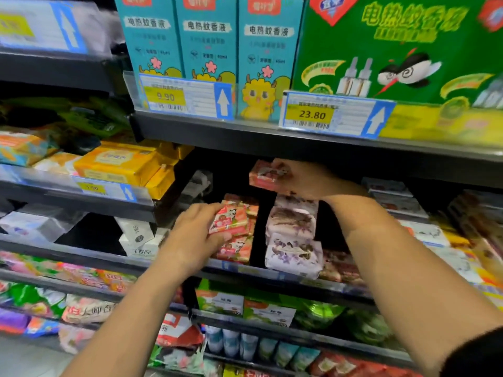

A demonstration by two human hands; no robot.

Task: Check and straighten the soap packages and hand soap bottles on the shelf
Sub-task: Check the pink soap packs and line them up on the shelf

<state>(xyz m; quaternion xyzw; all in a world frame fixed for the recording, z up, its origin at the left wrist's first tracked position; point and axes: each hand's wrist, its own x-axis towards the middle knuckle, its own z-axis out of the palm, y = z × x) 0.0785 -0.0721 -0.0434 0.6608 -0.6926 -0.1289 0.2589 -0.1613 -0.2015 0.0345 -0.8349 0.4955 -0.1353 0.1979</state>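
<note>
My left hand (196,235) is clenched round the top red soap pack (230,221), thumb under its near edge and fingers over the top. I hold it that way, I think, so I can twist it square with the red stack (239,248) beneath. My right hand (307,178) grips a second red pack (265,175) and holds it high, just under the upper shelf (272,137) and well apart from the row. My guess is that this keeps it out of the way until the stack is straight and it can go on top.

The pack in my left hand sits tilted, its corner turned toward me. It rests on the stack at the front of the soap shelf (168,258). Its wrapper is glossy red with white patches and a small printed figure; the lettering is too blurred to read. Just to the right, across a dark gap, the purple flowered packs (294,235) lie piled up — soft-looking, a little uneven.
</note>
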